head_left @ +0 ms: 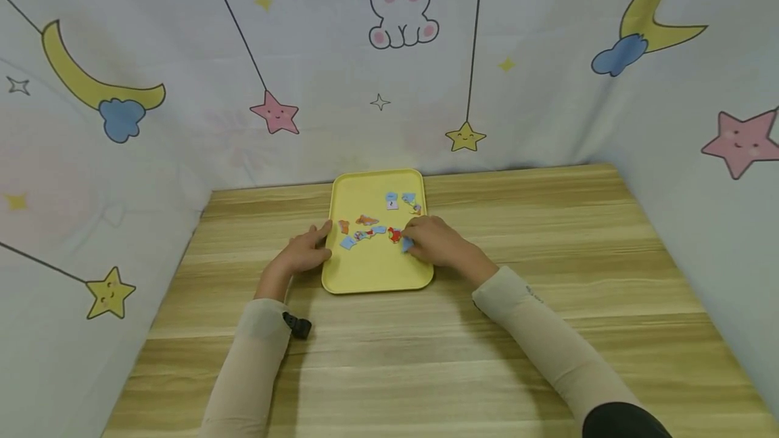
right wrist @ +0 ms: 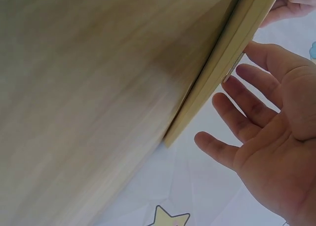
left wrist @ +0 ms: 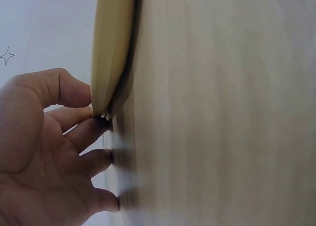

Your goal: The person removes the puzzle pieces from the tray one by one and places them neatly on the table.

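A yellow tray (head_left: 377,276) lies on the table with several small jigsaw puzzle pieces on it. My left hand (head_left: 306,249) is at the tray's left side, thumb and fingers spread along the rim. In the left wrist view, the thumb touches the tray's edge and the other fingertips reach down to the tabletop. Over the right side of the tray, my right hand (head_left: 439,242) pinches a blue puzzle piece (head_left: 406,244) between thumb and fingertips. Just left of it lies a red puzzle piece (head_left: 394,235). The right wrist view shows the held piece edge-on, low against the tray.
A joined strip of pieces (head_left: 363,235) crosses the tray's middle, with orange pieces (head_left: 366,220) above it. More blue pieces (head_left: 408,198) lie near the far right corner. The wooden table (head_left: 389,357) meets a patterned cloth backdrop (head_left: 341,73) at the back.
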### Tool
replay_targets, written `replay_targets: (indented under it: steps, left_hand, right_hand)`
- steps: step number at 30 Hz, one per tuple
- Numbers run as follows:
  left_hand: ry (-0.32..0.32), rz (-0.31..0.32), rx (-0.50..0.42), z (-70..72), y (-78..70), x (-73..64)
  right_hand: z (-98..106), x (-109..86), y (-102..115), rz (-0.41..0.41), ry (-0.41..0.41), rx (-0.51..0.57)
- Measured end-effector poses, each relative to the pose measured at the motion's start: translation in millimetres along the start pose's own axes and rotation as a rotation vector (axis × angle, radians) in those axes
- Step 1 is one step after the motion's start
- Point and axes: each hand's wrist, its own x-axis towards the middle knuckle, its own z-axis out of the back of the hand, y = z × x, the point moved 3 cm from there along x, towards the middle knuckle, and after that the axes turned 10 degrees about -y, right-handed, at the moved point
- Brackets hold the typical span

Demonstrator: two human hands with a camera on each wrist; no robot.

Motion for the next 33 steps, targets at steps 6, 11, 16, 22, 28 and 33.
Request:
replay_targets:
  steps: [6, 11, 16, 22, 28, 33]
  left_hand:
    - [0.005, 0.012, -0.006, -1.1, 2.0, 0.2]
    - [0.003, 0.012, -0.015, -1.6, 1.5, 0.0]
    - [0.003, 0.01, -0.016, -2.2, 0.9, -0.7]
    - [0.003, 0.011, -0.015, -2.3, 0.7, -0.5]
    - [0.009, 0.008, -0.019, -0.2, -0.6, -0.4]
    - [0.015, 0.013, -0.018, -0.5, 1.4, 0.6]
  right_hand:
    - [0, -1.6, -4, 0.04, -0.062, -0.032]
    - [3, -2.3, -7, 0.054, -0.078, -0.072]
    - [5, -4.1, -11, 0.042, -0.075, -0.083]
    - [8, -8.9, -17, -0.002, -0.074, -0.039]
    - [10, -12.9, -24, -0.004, -0.102, -0.009]
    - [12, -14.8, -28, -0.005, -0.114, -0.004]
